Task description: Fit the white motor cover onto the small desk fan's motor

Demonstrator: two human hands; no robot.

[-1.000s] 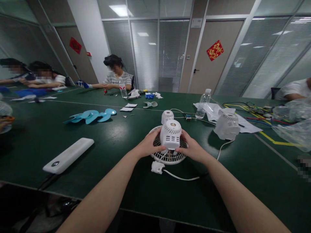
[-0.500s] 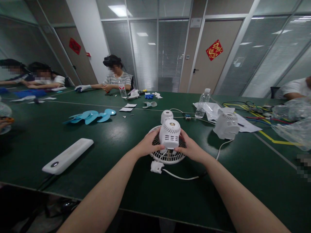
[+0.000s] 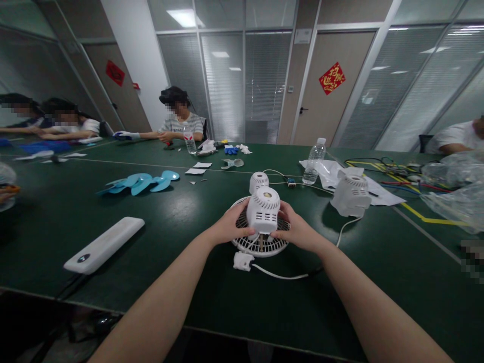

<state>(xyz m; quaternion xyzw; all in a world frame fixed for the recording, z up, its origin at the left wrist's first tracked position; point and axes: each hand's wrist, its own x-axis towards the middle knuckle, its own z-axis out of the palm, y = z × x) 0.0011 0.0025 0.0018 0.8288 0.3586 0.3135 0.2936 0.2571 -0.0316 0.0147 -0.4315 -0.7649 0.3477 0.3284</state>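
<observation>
My left grip (image 3: pixel 229 225) and right grip (image 3: pixel 298 229) stay clamped round the white housing (image 3: pixel 263 214) over the grille (image 3: pixel 278 247) — across the worktop (image 3: pixel 170 237) a co-worker's gloved hand (image 3: pixel 127 135) has shifted; clear bottle (image 3: pixel 314 162) — contents, I can't tell.

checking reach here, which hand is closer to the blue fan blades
Left. The left hand holds the near white housing at its left side, with the blue fan blades farther left and beyond; the right hand is at the housing's right side.
</observation>
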